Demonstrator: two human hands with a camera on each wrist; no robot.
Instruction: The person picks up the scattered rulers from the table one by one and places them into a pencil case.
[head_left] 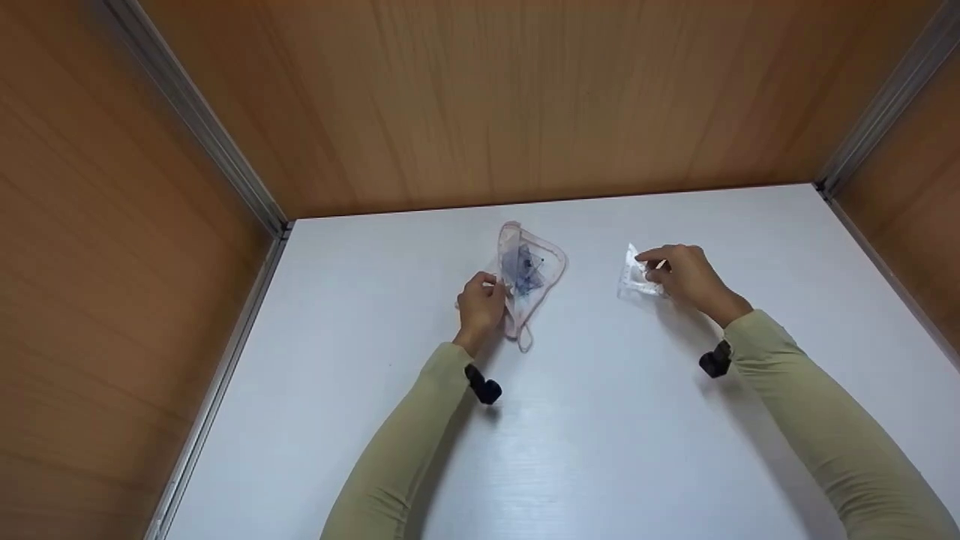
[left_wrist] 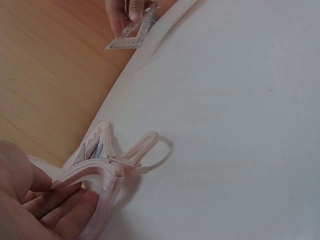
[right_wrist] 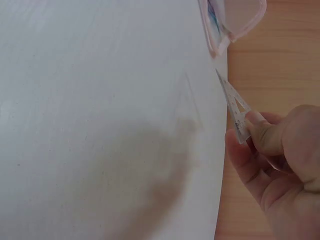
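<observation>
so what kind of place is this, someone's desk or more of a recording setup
More likely a recording booth than a lived-in desk: a plain white tabletop boxed in by wood-grain panels with metal corner strips. On it, the left hand holds a pink zip pouch, and the right hand pinches a clear set square.

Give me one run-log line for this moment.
left hand: holds pink pouch open | right hand: pinches clear set square | white table
</observation>
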